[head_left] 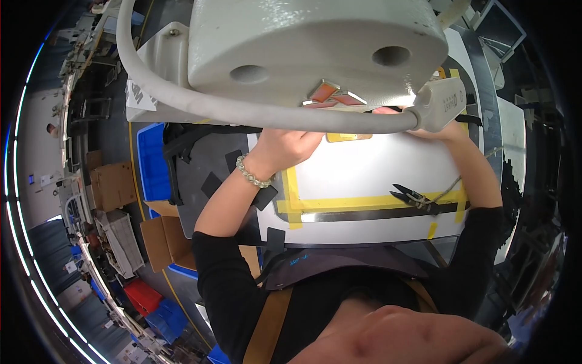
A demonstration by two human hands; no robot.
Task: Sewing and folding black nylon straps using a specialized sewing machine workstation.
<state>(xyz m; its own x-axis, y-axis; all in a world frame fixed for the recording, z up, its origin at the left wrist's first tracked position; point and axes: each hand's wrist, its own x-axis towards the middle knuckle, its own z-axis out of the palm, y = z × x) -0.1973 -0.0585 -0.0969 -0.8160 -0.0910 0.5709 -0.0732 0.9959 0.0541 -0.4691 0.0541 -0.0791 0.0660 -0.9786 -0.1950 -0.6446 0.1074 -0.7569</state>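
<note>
My left hand (290, 145), a beaded bracelet at its wrist, reaches under a white machine head (315, 42) with fingers curled, their tips hidden behind a thick pale cable (230, 109). My right hand (438, 128) is beneath the cable's connector (442, 100), its fingers mostly hidden. Between the hands a yellow plate (347, 136) shows on the white work surface (370, 170). Small orange-and-silver pieces (327, 90) sit just above the cable. Black-bladed snips (412, 197) with a cord lie on the yellow-taped lower right of the surface.
Dark pads (276, 239) lie along the surface's left and front edges. Blue bins (151, 164) and open cardboard boxes (157, 242) stand at the left. Further left are workbenches and a distant person (52, 130). A pale side table (509, 121) is at the right.
</note>
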